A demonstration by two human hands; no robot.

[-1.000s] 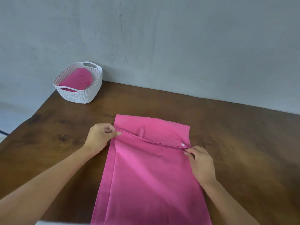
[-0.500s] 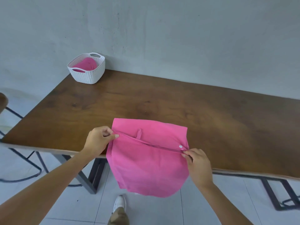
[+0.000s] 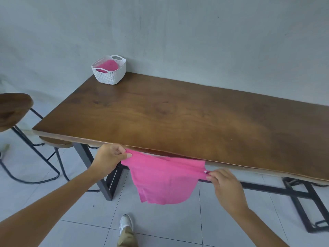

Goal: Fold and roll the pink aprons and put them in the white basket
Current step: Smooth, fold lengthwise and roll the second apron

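The left hand (image 3: 110,157) pinches one top corner of a pink apron (image 3: 165,180) between thumb and curled fingers. The right hand (image 3: 226,186) pinches the other top corner, just beside a small white snap. Nothing else holds the cloth. It hangs between the hands in front of the desk (image 3: 178,118), below its near edge and over the tiled floor (image 3: 178,225), with none of it lying on the top. Whether its upper hem touches the desk edge is hard to tell.

The main risk is the grip: two fingertip pinches on a thin hem carry the whole cloth, so one slip would probably drop a corner and undo the fold. The hanging layers look loose at the bottom and may slide apart. Lifted back up, the hem could catch under the desk edge and bunch.

The white basket (image 3: 109,75) stands at the far left corner, well apart from the hands, with one rolled pink apron (image 3: 107,65) inside. This apron is not yet rolled.
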